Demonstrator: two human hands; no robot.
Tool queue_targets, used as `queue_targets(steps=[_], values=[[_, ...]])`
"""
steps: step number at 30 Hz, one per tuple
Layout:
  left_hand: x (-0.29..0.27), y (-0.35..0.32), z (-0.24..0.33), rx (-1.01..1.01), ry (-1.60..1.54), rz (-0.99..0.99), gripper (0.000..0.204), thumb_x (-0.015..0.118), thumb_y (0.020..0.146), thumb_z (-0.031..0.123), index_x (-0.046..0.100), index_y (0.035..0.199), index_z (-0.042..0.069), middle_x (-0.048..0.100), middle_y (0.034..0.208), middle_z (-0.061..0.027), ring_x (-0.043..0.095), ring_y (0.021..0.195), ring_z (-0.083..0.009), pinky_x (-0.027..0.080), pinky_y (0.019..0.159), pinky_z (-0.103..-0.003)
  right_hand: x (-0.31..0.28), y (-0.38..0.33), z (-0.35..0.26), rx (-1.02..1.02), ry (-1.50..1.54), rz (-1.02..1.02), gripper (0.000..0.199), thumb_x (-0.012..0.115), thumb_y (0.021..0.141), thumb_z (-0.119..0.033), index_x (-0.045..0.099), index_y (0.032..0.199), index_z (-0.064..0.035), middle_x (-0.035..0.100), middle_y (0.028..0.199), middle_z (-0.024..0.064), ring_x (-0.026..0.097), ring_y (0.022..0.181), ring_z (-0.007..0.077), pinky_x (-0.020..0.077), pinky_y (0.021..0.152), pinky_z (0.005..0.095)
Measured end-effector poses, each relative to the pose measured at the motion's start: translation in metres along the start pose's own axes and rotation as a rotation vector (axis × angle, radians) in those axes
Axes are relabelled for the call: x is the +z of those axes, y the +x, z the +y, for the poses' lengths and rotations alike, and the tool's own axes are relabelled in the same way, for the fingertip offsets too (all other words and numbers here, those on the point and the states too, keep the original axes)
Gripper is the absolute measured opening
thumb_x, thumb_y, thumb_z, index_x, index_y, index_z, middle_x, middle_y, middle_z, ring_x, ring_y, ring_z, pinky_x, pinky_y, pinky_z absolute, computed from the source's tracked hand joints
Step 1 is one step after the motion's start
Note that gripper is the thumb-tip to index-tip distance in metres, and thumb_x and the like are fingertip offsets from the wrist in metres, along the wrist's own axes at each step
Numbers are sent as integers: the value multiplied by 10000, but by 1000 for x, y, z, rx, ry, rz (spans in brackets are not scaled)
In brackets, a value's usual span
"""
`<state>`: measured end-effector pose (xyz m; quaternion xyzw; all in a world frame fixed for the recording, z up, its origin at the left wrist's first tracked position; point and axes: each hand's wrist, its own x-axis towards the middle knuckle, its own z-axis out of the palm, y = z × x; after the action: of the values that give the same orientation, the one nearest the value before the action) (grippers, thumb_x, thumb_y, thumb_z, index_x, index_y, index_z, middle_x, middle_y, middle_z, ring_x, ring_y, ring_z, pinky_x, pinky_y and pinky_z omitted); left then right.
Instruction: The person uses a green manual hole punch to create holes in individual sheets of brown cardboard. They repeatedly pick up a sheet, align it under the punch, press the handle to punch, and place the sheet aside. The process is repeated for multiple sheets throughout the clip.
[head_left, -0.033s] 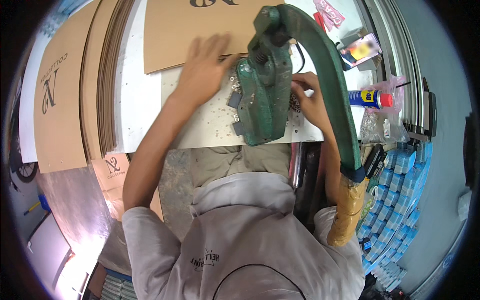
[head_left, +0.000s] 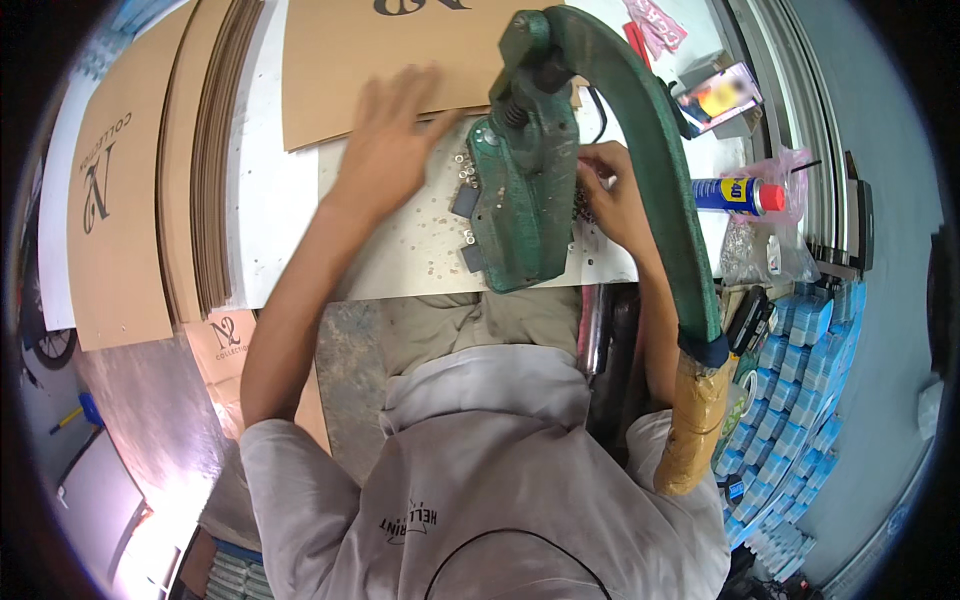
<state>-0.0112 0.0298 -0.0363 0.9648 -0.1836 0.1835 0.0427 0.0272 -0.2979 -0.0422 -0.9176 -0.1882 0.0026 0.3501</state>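
Cardboard (head_left: 340, 65) under spread left hand (head_left: 388, 145); right hand (head_left: 613, 198) curled beside press (head_left: 532, 185).

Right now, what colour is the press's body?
The press's body is dark green, best seen in the head view.

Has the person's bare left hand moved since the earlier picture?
Yes: the bare left hand has shifted slightly leftward, away from the heavy green metal press, widening the gap between them.
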Motion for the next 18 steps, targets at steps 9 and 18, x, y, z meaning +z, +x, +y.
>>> queue_targets(steps=[9, 18], values=[[-15, -24, -31, -136, 28, -94, 358, 621, 1008, 229, 670, 1360, 189, 535, 1493, -212, 470, 1403, -442, 312, 1212, -558, 21, 27, -38, 23, 52, -31, 347, 776, 824, -135, 672, 1108, 37, 718, 955, 204, 709, 847, 310, 534, 778, 394], [-4, -6, -14, -109, -69, 1, 513, 608, 883, 69, 661, 1366, 232, 631, 1350, -255, 596, 1225, -466, 398, 1148, -531, 5, 26, -46, -81, -253, -180, 365, 812, 755, -93, 683, 1079, 16, 725, 994, 223, 726, 902, 373, 555, 805, 435]])
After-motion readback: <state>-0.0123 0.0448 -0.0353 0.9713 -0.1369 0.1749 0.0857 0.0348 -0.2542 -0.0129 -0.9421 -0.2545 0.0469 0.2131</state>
